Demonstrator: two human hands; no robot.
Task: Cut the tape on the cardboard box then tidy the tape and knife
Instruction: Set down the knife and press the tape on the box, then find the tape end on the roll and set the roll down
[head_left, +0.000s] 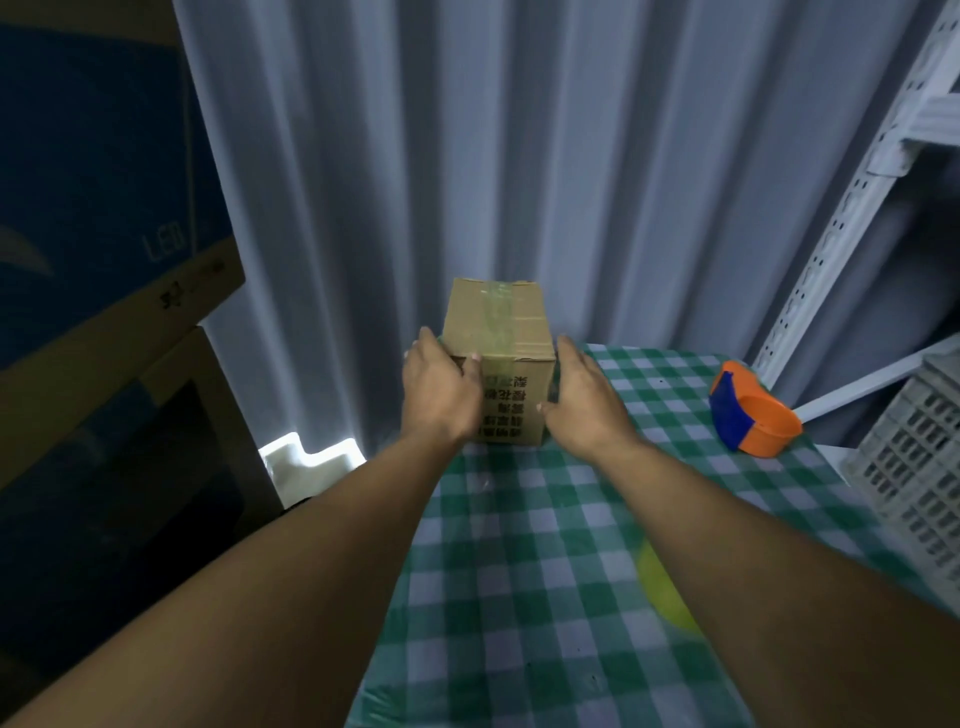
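Both hands clasp the box from its sides: the left hand is wrapped over the near left corner with the thumb on the printed front face, and the right hand lies flat against the right side, fingers stretched along it. The box stands upright at the far left corner of the table, which wears a green checked cloth. A strip of clear tape runs down the middle of its closed top. To the right, well apart from the box, an orange and blue tape dispenser lies on the cloth. A blurred yellow-green thing shows beside the right forearm. A white crate sits at the right edge.
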